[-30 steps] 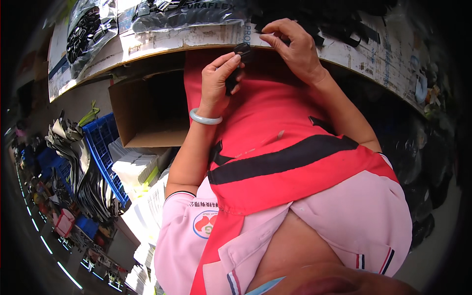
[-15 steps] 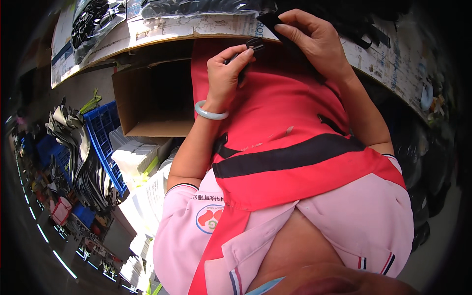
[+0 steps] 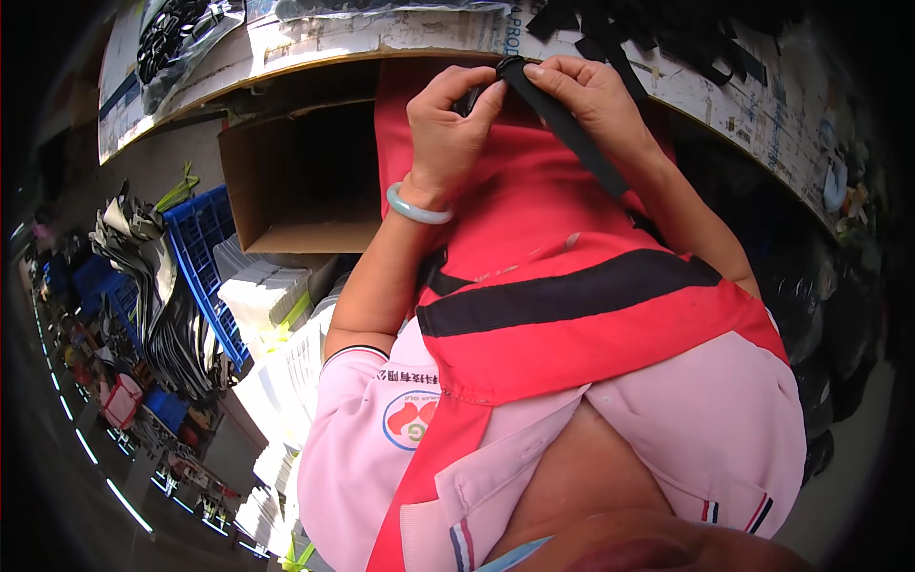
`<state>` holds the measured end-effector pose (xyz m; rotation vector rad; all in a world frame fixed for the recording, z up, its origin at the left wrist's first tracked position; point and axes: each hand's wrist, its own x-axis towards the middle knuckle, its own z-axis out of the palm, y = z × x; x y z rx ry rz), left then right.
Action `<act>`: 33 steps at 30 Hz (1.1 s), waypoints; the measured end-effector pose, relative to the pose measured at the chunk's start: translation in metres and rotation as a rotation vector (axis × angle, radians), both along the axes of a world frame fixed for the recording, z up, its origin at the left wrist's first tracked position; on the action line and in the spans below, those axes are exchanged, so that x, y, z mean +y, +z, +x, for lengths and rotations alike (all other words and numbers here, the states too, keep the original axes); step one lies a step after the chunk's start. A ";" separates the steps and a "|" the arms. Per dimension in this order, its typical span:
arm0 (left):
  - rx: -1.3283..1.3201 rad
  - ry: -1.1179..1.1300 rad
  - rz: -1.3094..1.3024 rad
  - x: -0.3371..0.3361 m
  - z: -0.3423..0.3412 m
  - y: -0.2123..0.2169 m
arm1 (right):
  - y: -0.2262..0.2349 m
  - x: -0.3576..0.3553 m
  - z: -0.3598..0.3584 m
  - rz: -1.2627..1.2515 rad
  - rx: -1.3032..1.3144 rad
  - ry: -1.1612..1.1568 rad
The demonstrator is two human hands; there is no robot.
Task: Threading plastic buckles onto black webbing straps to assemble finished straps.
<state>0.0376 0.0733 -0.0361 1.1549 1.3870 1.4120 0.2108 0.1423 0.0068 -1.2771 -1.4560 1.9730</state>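
Observation:
My left hand point(image 3: 444, 129), with a pale bangle point(image 3: 417, 206) at its wrist, is closed in a pinch around a small black plastic buckle point(image 3: 509, 65). Between thumb and fingers of my right hand point(image 3: 599, 107) is a flat black webbing strap point(image 3: 572, 135). The strap's upper end meets the buckle, and its length hangs down across my red apron point(image 3: 515, 214) toward the right forearm. Whether the strap passes through the buckle is hidden by the fingers. Both hands are at the front edge of the table.
Along the table point(image 3: 324, 43) lie a clear bag of black parts point(image 3: 181, 43) at the left and loose black straps point(image 3: 610, 43) at the right. Below stands an open cardboard box point(image 3: 315, 238). At the left are a blue plastic crate point(image 3: 205, 267) and hanging strips point(image 3: 157, 296).
My hands have come together: the right moved down and left with the strap, the left slightly up. The strap's end is now at the buckle. Loose straps on the table are more visible.

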 end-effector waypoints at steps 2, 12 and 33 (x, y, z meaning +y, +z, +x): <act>0.251 -0.012 0.148 0.001 -0.001 0.001 | 0.001 -0.001 -0.003 -0.021 0.056 -0.030; 0.417 -0.047 0.281 -0.004 -0.004 0.001 | -0.020 0.000 -0.005 0.036 0.127 -0.040; -0.687 -0.048 -0.480 -0.012 -0.009 -0.005 | -0.035 -0.014 -0.006 0.777 0.094 0.099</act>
